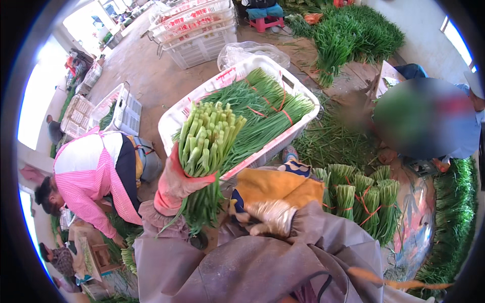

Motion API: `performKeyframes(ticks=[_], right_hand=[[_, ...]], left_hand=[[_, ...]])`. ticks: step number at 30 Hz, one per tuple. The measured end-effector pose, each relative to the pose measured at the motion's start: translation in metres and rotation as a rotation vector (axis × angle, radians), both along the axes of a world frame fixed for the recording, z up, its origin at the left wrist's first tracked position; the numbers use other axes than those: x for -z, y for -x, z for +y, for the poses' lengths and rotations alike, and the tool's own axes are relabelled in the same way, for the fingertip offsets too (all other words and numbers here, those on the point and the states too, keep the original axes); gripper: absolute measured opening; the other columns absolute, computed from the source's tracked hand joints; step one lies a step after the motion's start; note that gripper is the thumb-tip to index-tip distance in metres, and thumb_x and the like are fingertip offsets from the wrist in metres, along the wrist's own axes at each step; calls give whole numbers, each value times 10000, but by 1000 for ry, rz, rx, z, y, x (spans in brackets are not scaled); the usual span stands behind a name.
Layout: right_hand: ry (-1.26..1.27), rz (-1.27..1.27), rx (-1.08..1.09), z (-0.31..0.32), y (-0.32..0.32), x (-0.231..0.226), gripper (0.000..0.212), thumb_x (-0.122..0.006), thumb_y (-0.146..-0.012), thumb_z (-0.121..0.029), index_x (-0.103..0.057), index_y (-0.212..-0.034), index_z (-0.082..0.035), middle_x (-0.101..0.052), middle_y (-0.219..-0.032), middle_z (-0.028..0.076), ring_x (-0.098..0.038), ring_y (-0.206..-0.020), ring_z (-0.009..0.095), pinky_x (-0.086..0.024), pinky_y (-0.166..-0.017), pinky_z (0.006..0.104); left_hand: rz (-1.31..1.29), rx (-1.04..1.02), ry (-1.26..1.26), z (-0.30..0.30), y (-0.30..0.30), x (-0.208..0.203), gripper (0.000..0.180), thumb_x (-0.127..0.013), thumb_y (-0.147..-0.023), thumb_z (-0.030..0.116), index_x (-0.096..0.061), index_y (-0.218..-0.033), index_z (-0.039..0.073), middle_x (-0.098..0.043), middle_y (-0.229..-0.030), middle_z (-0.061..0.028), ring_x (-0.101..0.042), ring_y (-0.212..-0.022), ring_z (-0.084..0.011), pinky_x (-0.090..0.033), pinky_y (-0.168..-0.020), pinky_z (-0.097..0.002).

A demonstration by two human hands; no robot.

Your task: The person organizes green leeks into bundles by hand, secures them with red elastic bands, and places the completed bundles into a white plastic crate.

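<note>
My left hand (177, 184), in a pinkish-red glove, is wrapped round a thick bunch of chives (209, 139). The pale cut ends point up and away from me, and the dark green leaves hang below the hand. Behind the bunch, a white plastic crate (165, 123) holds several chive bundles (262, 101) tied with red bands. My right hand (273, 217), in a pale glove, is over my lap near a mustard-yellow cloth (280, 184). Its fingers are smeared by motion, and nothing in them can be made out.
Several tied chive bundles (346, 199) stand upright at right. Stacked white crates (197, 38) and a heap of greens (353, 38) lie farther off. A person in pink (96, 177) bends at left; another person (462, 131) sits at right. An orange strip (399, 283) is at lower right.
</note>
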State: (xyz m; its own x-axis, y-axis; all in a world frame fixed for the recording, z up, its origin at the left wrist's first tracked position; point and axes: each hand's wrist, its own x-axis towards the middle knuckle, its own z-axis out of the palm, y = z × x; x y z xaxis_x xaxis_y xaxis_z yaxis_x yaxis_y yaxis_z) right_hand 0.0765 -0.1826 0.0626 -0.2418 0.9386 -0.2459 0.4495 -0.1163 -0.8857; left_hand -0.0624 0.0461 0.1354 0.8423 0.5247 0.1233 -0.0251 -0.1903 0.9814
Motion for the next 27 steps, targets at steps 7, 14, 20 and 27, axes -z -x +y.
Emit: performKeyframes(ticks=[7, 14, 20, 27], right_hand=[[-397, -266, 718, -45, -66, 44, 460, -695, -844, -173, -571, -1259, -19, -631, -1172, 177, -608, -1096, 328, -489, -942, 371], [-382, -493, 686, -45, -62, 107, 469, -711, -752, -123, -616, -1207, -58, -619, -1093, 109, -593, -975, 336, -484, -840, 427], [-276, -483, 805, -42, -70, 117, 515, -758, -648, -147, -688, -1153, -221, -652, -989, 7, -628, -908, 256, -505, -730, 365], [-114, -640, 806, -49, -64, 144, 473, -737, -661, -220, -693, -1121, -318, -636, -985, -132, -610, -841, 185, -501, -701, 337]], left_hand=[[224, -42, -503, 50, -40, -22, 1104, -894, -619, 378, -296, -1454, -27, -568, -1328, -144, -531, -1247, -207, -398, -1051, -322], [500, 42, -1095, 118, -238, 63, 1139, -851, -638, 443, -234, -1483, -9, -588, -1247, -206, -592, -1135, -347, -491, -912, -411], [891, -26, -994, 75, -389, 259, 1145, -827, -675, 473, -175, -1499, 17, -560, -1234, -232, -620, -1066, -354, -522, -862, -419], [892, 16, -991, 73, -400, 255, 1004, -793, -704, 489, -292, -1431, 12, -597, -1112, -153, -623, -1016, -303, -534, -823, -413]])
